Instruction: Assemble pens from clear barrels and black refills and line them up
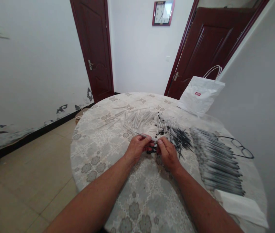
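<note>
The left hand [138,146] was clamped on one white tube [134,132] above the middle of the bench [139,194], and the right hand [166,151] pinched the tube's end. Behind them lay one heap of tubes [139,118] and one heap of black refills [179,137], too many to count. One row of pens [217,158], one pair of glasses [239,147] and one bag [200,94] were at the right.

1. This is a room in a home, not a workshop.
2. Two dark red panelled doors [96,48] stand in white plastered walls, and a framed clock [163,12] hangs between them.
3. The floor [30,181] is beige tile.
4. A round table [98,152] wears a flowered lace cloth.
5. Pen parts [142,118] lie on it near a paper shopping bag [200,95] and spectacles [239,147].
</note>
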Motion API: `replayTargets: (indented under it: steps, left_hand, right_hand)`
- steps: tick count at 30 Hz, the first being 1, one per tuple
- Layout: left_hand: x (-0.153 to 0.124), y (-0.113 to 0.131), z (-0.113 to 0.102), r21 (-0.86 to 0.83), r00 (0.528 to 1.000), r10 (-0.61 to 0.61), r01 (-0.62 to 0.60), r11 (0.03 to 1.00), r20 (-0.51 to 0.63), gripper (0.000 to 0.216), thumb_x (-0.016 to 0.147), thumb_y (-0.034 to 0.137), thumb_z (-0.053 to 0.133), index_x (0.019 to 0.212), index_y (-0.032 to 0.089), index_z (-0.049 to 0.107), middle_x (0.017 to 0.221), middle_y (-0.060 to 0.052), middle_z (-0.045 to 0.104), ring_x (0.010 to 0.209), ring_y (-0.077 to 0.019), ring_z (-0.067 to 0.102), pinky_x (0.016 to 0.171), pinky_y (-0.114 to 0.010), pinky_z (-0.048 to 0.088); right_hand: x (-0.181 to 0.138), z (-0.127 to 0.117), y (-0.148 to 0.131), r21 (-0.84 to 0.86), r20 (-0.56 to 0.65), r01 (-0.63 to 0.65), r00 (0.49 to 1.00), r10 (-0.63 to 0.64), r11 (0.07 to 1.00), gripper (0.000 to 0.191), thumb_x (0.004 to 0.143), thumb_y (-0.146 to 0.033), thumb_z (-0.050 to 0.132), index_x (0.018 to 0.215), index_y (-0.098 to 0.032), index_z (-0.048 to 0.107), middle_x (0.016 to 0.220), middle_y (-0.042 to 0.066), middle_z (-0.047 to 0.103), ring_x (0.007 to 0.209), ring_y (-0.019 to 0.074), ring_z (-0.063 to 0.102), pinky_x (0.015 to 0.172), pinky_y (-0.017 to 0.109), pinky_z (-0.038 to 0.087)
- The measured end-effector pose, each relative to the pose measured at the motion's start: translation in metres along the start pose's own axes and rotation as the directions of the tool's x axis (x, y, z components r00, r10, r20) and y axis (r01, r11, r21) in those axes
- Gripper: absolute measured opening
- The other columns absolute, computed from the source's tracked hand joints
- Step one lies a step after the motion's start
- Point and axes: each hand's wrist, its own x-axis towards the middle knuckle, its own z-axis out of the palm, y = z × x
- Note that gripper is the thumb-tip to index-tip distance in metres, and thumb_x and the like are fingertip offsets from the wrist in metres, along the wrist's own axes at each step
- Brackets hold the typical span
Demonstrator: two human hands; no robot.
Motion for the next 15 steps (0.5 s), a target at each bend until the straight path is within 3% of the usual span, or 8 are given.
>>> replayTargets:
  steps: [5, 11, 15]
  left_hand:
    - [0.000, 0.003, -0.002, -0.018, 0.998, 0.032, -0.033, 0.999, -0.060, 0.033, 0.075, 0.038, 0.079, 0.095, 0.014, 0.067, 0.090, -0.009, 0.073, 0.077, -0.0186, 0.070, 0.059, -0.028, 0.058]
    - [0.001, 0.004, -0.004, 0.003, 0.997, 0.028, -0.028, 1.000, -0.065, 0.035, 0.073, 0.041, 0.081, 0.091, 0.014, 0.068, 0.090, -0.009, 0.073, 0.075, -0.0178, 0.070, 0.059, -0.027, 0.057]
    - [0.001, 0.005, -0.004, 0.043, 0.995, 0.052, -0.049, 0.998, -0.080, 0.034, 0.073, 0.042, 0.079, 0.092, 0.015, 0.068, 0.090, -0.008, 0.072, 0.076, -0.0182, 0.069, 0.059, -0.027, 0.057]
  right_hand:
    - [0.002, -0.001, 0.010, 0.059, -0.036, -0.044, 0.998, 0.046, 0.997, 0.042, 0.102, -0.045, 0.035, 0.068, -0.024, 0.049, 0.058, -0.002, 0.054, 0.055, 0.0161, 0.051, 0.058, 0.029, 0.038]
    - [0.005, 0.003, 0.019, 0.220, 0.004, -0.150, 0.988, 0.152, 0.964, 0.046, 0.101, -0.051, 0.035, 0.068, -0.024, 0.051, 0.054, -0.001, 0.054, 0.049, 0.0161, 0.051, 0.052, 0.029, 0.041]
    - [0.006, 0.003, 0.016, 0.243, 0.013, -0.145, 0.989, 0.146, 0.959, 0.035, 0.097, -0.051, 0.042, 0.083, -0.023, 0.058, 0.062, -0.001, 0.061, 0.050, 0.0162, 0.054, 0.050, 0.029, 0.043]
